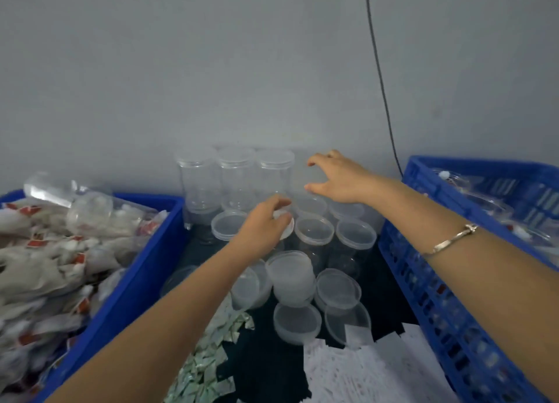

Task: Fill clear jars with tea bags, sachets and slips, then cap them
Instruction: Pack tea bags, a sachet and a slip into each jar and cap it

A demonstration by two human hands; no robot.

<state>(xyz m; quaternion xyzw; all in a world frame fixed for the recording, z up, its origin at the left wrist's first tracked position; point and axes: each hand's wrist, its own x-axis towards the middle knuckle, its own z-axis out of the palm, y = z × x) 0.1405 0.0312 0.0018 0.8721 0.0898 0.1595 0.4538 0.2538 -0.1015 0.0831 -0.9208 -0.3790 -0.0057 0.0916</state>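
Observation:
Several clear capped jars (236, 178) stand stacked against the wall, with more capped jars (314, 230) in front of them. My left hand (263, 224) grips the lid of a jar (286, 227) in the middle of that group. Above the jars to the right hovers my right hand (335, 177), fingers spread and curved, holding nothing. Loose clear lids (298, 321) lie nearer to me on the dark surface. Small green sachets (208, 360) are heaped at the lower middle, and white paper slips (357, 372) lie to their right.
A blue crate (127, 284) on the left holds a heap of white tea bags (45, 251) with red tags. A second blue crate (429, 281) on the right holds clear packaged items. A black cable (381, 84) hangs down the grey wall.

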